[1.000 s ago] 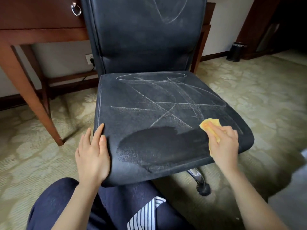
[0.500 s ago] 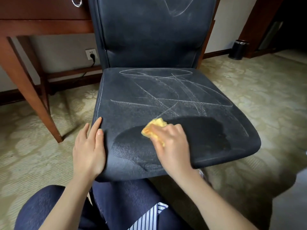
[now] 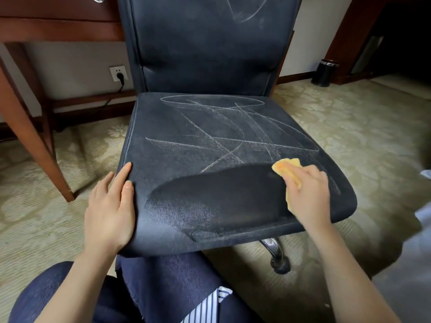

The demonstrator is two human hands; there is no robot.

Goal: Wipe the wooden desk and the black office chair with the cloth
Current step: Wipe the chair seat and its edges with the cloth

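Now the right hand [image 3: 307, 194] clutches a crumpled yellow cloth [image 3: 285, 167], centre right.
Left hand [image 3: 109, 206], fingers flat, steadies the black padded chair [image 3: 210, 127]; I fear hard strokes could roll it.

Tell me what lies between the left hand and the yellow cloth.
Only bare seat, its dark wiped patch, from left hand to cloth; head view.
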